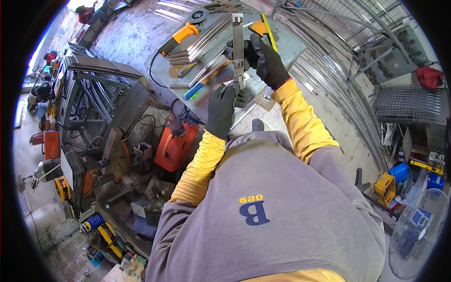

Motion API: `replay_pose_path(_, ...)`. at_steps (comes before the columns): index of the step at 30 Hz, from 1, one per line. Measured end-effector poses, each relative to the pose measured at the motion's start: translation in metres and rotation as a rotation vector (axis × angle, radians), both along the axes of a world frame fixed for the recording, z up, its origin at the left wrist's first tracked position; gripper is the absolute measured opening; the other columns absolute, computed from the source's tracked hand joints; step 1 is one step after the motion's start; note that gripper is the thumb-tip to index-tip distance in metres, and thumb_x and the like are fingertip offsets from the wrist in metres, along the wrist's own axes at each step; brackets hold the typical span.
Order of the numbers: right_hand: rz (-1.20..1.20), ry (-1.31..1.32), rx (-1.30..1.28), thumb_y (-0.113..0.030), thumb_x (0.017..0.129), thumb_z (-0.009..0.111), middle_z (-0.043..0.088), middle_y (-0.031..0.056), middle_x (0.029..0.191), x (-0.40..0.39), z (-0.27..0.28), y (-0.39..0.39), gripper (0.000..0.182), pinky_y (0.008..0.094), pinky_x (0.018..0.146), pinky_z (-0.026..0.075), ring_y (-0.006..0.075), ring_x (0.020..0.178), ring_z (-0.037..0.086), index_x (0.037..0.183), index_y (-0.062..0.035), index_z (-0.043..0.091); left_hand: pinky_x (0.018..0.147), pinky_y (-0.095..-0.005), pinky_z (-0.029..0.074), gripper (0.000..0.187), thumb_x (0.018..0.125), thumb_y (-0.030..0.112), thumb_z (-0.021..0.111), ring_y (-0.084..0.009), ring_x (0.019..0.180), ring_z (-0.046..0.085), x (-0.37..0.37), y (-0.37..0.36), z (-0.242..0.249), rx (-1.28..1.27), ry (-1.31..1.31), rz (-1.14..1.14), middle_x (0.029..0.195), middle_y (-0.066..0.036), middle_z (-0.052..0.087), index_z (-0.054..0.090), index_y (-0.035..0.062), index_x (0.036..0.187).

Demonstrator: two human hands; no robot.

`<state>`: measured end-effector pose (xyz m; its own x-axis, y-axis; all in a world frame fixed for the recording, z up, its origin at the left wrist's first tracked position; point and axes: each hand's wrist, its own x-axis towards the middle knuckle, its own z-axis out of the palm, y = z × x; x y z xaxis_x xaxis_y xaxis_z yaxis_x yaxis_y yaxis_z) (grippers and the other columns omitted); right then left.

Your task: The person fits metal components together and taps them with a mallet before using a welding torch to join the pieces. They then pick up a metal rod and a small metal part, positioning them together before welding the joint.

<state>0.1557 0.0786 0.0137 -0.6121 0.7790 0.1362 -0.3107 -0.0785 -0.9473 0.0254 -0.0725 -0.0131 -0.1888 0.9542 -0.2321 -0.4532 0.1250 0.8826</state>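
A flat, shiny metal bar (238, 42) with small raised pieces along it stands lengthwise in front of me, above the work table (162, 70). My left hand (222, 107), in a dark glove, is closed around its lower end. My right hand (268, 63), gloved too, grips the bar higher up from the right; some of its fingers pass behind the metal. Beyond the bar on the table lie an orange angle grinder (185, 33), a bundle of metal strips (206, 42), and a yellow-edged square (268, 32). A blue-and-brown tool (206, 81) lies left of the bar.
Long metal tubes (338, 80) lie on the floor to the right, near wire mesh panels (408, 103). An orange case-like machine (174, 145) stands at lower left, by a metal frame rack (101, 94). A fan (418, 235) stands at lower right. Another person (87, 15) is far left.
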Motion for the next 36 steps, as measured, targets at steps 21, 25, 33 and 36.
replay_pose_path(21, -0.116, -0.153, -0.068, -0.048, 0.11, 0.046, 0.072, 0.0143, 0.125, 0.003, -0.019, 0.008, 0.06, 0.0321, 0.103, 0.051, 0.0219, 0.114, 0.069, 0.129, 0.0057, 0.064, 0.066, -0.027, 0.053, 0.028, 0.105, 0.023, 0.056, -0.0137, 0.075, 0.066, 0.0, -0.004, -0.004, 0.014, -0.035, -0.027, 0.091, -0.008, 0.07, 0.068, -0.0009, 0.112)
replay_pose_path(25, -0.114, -0.155, -0.16, -0.051, 0.109, 0.049, 0.073, 0.0124, 0.125, 0.006, -0.022, 0.005, 0.06, 0.0321, 0.101, 0.052, 0.0204, 0.111, 0.069, 0.128, 0.0032, 0.066, 0.065, -0.0265, 0.052, 0.027, 0.105, 0.022, 0.055, -0.0136, 0.076, 0.065, 0.002, -0.008, -0.004, 0.005, -0.027, -0.029, 0.09, -0.007, 0.069, 0.068, -0.0009, 0.113)
replay_pose_path(33, -0.086, -0.157, -0.029, -0.054, 0.109, 0.046, 0.074, 0.0087, 0.118, 0.012, -0.009, -0.008, 0.065, 0.0308, 0.095, 0.054, 0.0172, 0.104, 0.069, 0.13, 0.0032, 0.067, 0.065, -0.0261, 0.051, 0.027, 0.106, 0.022, 0.056, -0.0135, 0.075, 0.064, 0.007, -0.012, -0.006, 0.023, -0.045, -0.041, 0.09, -0.007, 0.068, 0.067, -0.0012, 0.112)
replay_pose_path(36, -0.101, -0.18, -0.029, -0.054, 0.109, 0.045, 0.074, 0.0079, 0.114, 0.014, 0.001, -0.017, 0.064, 0.0299, 0.091, 0.054, 0.0156, 0.1, 0.069, 0.131, 0.0027, 0.067, 0.065, -0.0258, 0.051, 0.026, 0.106, 0.022, 0.056, -0.013, 0.074, 0.063, 0.009, -0.014, -0.003, 0.0, -0.01, -0.016, 0.09, -0.007, 0.067, 0.067, -0.0013, 0.11)
